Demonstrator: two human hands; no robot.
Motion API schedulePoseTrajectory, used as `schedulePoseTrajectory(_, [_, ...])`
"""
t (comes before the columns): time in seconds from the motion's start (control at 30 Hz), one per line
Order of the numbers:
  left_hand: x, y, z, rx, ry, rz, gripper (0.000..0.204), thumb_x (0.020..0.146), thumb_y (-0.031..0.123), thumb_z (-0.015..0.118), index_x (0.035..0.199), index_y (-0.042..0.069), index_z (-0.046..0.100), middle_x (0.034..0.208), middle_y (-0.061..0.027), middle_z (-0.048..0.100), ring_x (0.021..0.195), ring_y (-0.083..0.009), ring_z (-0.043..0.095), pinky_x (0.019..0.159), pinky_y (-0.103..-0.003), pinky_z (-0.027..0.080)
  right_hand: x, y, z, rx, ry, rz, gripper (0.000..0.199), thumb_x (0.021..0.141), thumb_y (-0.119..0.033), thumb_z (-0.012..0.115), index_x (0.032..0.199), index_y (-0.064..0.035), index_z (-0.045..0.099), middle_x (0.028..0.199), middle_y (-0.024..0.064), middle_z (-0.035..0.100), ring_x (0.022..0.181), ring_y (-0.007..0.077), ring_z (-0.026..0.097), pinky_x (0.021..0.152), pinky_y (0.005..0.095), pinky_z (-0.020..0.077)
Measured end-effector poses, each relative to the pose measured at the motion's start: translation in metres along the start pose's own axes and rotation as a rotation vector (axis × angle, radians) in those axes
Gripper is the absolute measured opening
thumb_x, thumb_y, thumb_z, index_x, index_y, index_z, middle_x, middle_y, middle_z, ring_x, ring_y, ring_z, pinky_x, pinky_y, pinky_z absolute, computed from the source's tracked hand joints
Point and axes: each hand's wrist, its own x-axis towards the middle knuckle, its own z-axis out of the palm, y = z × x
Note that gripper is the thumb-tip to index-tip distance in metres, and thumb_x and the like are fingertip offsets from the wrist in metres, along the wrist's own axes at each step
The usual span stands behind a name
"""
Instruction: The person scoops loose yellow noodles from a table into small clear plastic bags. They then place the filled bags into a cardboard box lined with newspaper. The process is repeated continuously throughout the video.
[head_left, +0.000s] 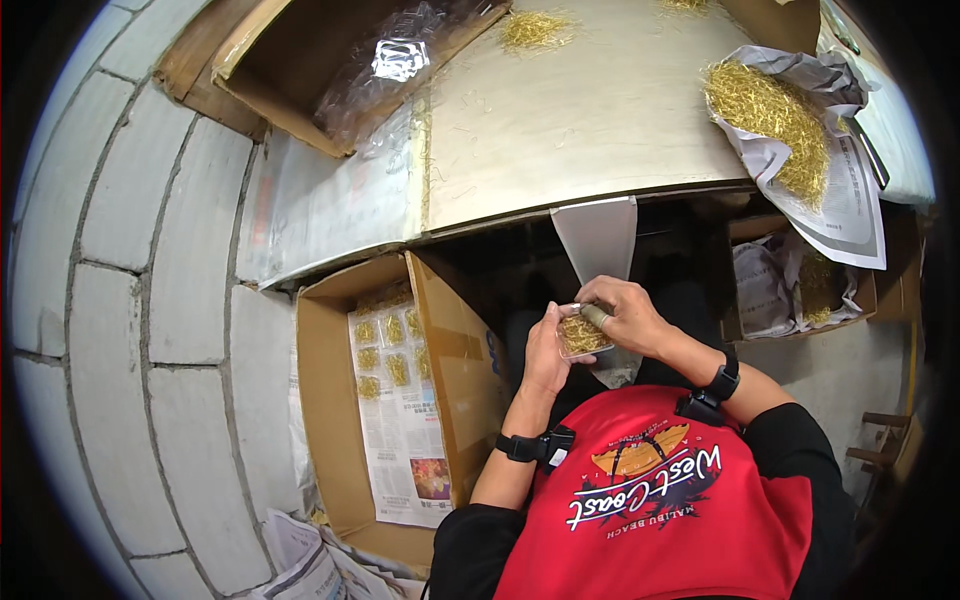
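Observation:
In front of my chest I hold a small clear plastic box filled with thin gold-coloured metal pieces, too fine to name by kind. My left hand is closed around its left side. At its upper right edge, the fingers of my right hand are closed and pressed together. A dull green wrap covers one finger of that hand. Whether the right fingers grip the rim or a lid cannot be made out.
At left, a cardboard box holds newspaper and several filled clear boxes. The worktable bears loose gold pieces, a heap of gold pieces on newspaper, and a carton of clear plastic. Another carton stands lower right.

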Motion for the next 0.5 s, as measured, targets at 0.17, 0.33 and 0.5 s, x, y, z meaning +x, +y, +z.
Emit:
schedulePoseTrajectory(0.17, [-0.006, 0.005, 0.011, -0.084, 0.042, 0.056, 0.041, 0.098, 0.036, 0.037, 0.112, 0.001, 0.053, 0.096, -0.0106, 0.063, 0.078, -0.0189, 0.066, 0.054, -0.032, 0.059, -0.008, -0.009, -0.006, -0.177, 0.028, -0.188, 0.020, 0.081, -0.004, 0.059, 0.100, -0.0010, 0.062, 0.106, 0.0132, 0.061, 0.103, 0.0286, 0.057, 0.085, 0.0359, 0.0477])
schedulePoseTrajectory(0.33, [-0.008, 0.003, 0.010, -0.070, 0.056, 0.173, 0.031, 0.096, 0.029, 0.043, 0.112, 0.004, 0.053, 0.097, -0.0091, 0.063, 0.079, -0.0176, 0.066, 0.055, -0.032, 0.059, -0.013, -0.015, -0.016, -0.267, 0.052, -0.319, 0.031, 0.084, -0.008, 0.058, 0.114, -0.0025, 0.056, 0.117, 0.0149, 0.058, 0.116, 0.0316, 0.051, 0.096, 0.0424, 0.0413])
schedulePoseTrajectory(0.5, [-0.010, 0.003, 0.009, -0.071, 0.119, 0.200, 0.027, 0.096, 0.026, 0.045, 0.110, 0.005, 0.054, 0.094, -0.0075, 0.063, 0.075, -0.0162, 0.065, 0.054, -0.030, 0.058, -0.018, -0.018, -0.013, -0.540, -0.093, -0.420, 0.042, 0.082, -0.012, 0.059, 0.122, -0.0022, 0.050, 0.125, 0.0136, 0.053, 0.126, 0.0295, 0.041, 0.105, 0.0510, 0.0273])
